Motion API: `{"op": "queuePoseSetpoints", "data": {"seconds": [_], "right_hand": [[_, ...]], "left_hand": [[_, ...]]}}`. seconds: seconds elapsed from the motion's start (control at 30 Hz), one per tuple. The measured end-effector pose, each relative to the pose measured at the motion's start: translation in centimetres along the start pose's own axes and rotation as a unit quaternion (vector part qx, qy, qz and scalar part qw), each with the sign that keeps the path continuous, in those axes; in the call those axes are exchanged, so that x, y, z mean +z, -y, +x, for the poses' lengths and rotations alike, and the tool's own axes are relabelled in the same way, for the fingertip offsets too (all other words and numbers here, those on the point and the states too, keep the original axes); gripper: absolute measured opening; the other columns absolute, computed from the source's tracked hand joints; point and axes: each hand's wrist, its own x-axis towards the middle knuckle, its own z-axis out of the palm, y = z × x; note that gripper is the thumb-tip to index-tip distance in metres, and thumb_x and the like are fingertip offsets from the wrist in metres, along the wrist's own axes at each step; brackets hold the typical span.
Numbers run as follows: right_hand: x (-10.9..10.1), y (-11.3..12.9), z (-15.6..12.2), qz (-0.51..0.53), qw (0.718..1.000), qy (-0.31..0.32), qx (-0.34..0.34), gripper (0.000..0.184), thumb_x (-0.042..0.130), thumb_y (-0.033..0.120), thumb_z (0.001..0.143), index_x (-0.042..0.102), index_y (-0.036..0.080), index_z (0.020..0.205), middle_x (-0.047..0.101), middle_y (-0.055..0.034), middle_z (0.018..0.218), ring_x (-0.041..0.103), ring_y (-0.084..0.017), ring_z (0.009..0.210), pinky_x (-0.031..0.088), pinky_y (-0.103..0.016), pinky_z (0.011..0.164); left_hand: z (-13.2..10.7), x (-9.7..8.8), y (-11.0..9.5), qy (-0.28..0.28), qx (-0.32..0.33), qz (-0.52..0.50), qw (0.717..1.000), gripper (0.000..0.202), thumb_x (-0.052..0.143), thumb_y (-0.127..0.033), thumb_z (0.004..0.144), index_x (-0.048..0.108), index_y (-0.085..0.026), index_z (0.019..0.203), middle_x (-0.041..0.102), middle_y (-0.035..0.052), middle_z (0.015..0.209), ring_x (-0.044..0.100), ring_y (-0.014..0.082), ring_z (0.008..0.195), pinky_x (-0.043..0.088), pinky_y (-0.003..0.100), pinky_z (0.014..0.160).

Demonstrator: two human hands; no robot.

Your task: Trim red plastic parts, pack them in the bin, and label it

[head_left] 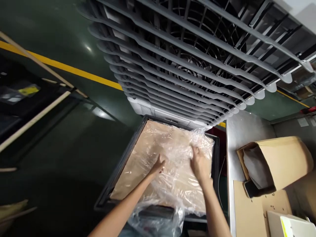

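Note:
A clear, crinkled plastic sheet (158, 189) lies over flat brown cardboard (128, 177) in a black crate (118, 168). My left hand (158, 165) is near the middle of the crate, its fingers curled on the film. To its right, my right hand (198, 163) is closed, with a bunched part of the same sheet between thumb and fingers. Both hands are slightly blurred. Loose plastic hangs over the crate's near edge and bunches at the far right corner. What lies under the cardboard is hidden.
Just beyond the crate towers a large unit with grey louvre slats (187, 59) and a fan behind them. On the right, a metal bench (243, 126) carries an open cardboard box (286, 161), a phone (251, 189) and a white box (291, 225). A yellow floor line (81, 74) runs left.

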Motion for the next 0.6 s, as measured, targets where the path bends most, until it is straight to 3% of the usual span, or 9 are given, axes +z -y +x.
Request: {"op": "queuePoseSetpoints", "data": {"seconds": [0.07, 0.13, 0.23, 0.3, 0.33, 0.4, 0.43, 0.5, 0.6], "right_hand": [[-1.2, -3.5, 5.1, -0.071, 0.997, -0.006, 0.033, 0.08, 0.053, -0.004, 0.083, 0.039, 0.029, 0.154, 0.027, -0.0189, 0.162, 0.028, -0.041, 0.149, 0.035, -0.061, 0.109], [-2.0, -5.1, 9.0, -0.123, 0.991, 0.024, 0.042, 0.074, 0.047, -0.008, 0.083, 0.047, 0.026, 0.149, 0.02, -0.0196, 0.165, 0.024, -0.042, 0.15, 0.035, -0.061, 0.107], [-3.3, -4.6, 10.6, -0.123, 0.99, 0.07, 0.01, 0.043, 0.039, -0.001, 0.091, 0.063, 0.012, 0.125, 0.048, -0.0252, 0.144, 0.057, -0.032, 0.123, 0.048, -0.04, 0.087], [-4.2, -3.1, 8.7, -0.117, 0.991, 0.068, -0.018, 0.04, 0.033, 0.001, 0.095, 0.063, 0.011, 0.119, 0.063, -0.0199, 0.119, 0.066, -0.023, 0.097, 0.046, -0.03, 0.072], [-4.6, -2.2, 7.1, -0.114, 0.99, 0.068, -0.037, 0.042, 0.031, 0.0, 0.094, 0.061, 0.013, 0.121, 0.065, -0.0159, 0.112, 0.067, -0.021, 0.088, 0.043, -0.028, 0.067], [-4.9, -0.3, 3.0, -0.111, 0.988, 0.075, -0.079, 0.046, 0.035, -0.003, 0.091, 0.059, 0.019, 0.123, 0.067, -0.0096, 0.11, 0.066, -0.017, 0.078, 0.038, -0.025, 0.06], [-4.9, 0.5, 0.8, -0.109, 0.986, 0.083, -0.095, 0.045, 0.039, -0.004, 0.089, 0.061, 0.021, 0.12, 0.068, -0.0075, 0.108, 0.066, -0.016, 0.074, 0.037, -0.025, 0.057], [-4.6, 1.6, -3.5, -0.111, 0.983, 0.099, -0.107, 0.035, 0.046, -0.004, 0.087, 0.064, 0.02, 0.106, 0.069, -0.0055, 0.099, 0.066, -0.016, 0.072, 0.037, -0.025, 0.056], [-3.4, 2.2, -9.7, -0.08, 0.987, 0.115, -0.084, 0.03, 0.045, -0.001, 0.09, 0.065, 0.02, 0.099, 0.071, -0.0047, 0.092, 0.068, -0.017, 0.072, 0.041, -0.024, 0.057]], "left_hand": [[-1.1, -1.2, -0.4, -0.06, -0.041, -0.038, 0.997, 0.035, 0.054, -0.037, 0.101, 0.055, -0.016, 0.129, 0.065, -0.0014, 0.08, 0.054, 0.0096, 0.052, 0.047, 0.024, 0.056], [-3.6, -1.5, -0.8, -0.076, -0.064, -0.089, 0.991, 0.033, 0.051, -0.031, 0.101, 0.054, -0.017, 0.131, 0.066, -0.0009, 0.081, 0.056, 0.0092, 0.054, 0.046, 0.022, 0.056], [-8.7, 0.0, -1.8, 0.007, -0.09, -0.156, 0.984, 0.038, 0.054, -0.04, 0.098, 0.062, -0.014, 0.125, 0.073, 0.0085, 0.093, 0.067, 0.0144, 0.071, 0.052, 0.024, 0.066], [-11.6, 2.1, -2.9, 0.163, -0.126, -0.207, 0.956, 0.067, 0.052, -0.066, 0.092, 0.067, -0.008, 0.12, 0.073, 0.0209, 0.112, 0.071, 0.0271, 0.096, 0.057, 0.037, 0.081], [-12.5, 3.3, -3.5, 0.265, -0.143, -0.243, 0.922, 0.084, 0.047, -0.079, 0.086, 0.066, -0.005, 0.121, 0.07, 0.0254, 0.121, 0.068, 0.0337, 0.11, 0.057, 0.044, 0.088], [-13.1, 5.9, -4.4, 0.378, -0.152, -0.295, 0.864, 0.105, 0.033, -0.094, 0.077, 0.066, -0.004, 0.119, 0.068, 0.0275, 0.121, 0.063, 0.04, 0.117, 0.054, 0.053, 0.091], [-12.8, 7.1, -4.7, 0.391, -0.149, -0.31, 0.854, 0.105, 0.031, -0.095, 0.077, 0.067, -0.005, 0.116, 0.07, 0.0252, 0.114, 0.064, 0.039, 0.113, 0.055, 0.052, 0.089], [-11.4, 9.1, -4.5, 0.355, -0.15, -0.308, 0.87, 0.088, 0.037, -0.087, 0.084, 0.068, -0.008, 0.108, 0.073, 0.0171, 0.094, 0.069, 0.031, 0.095, 0.056, 0.043, 0.08], [-8.8, 10.2, -3.0, 0.314, -0.182, -0.278, 0.889, 0.044, 0.053, -0.051, 0.099, 0.067, -0.01, 0.105, 0.066, 0.004, 0.076, 0.063, 0.0157, 0.069, 0.053, 0.029, 0.068]]}}
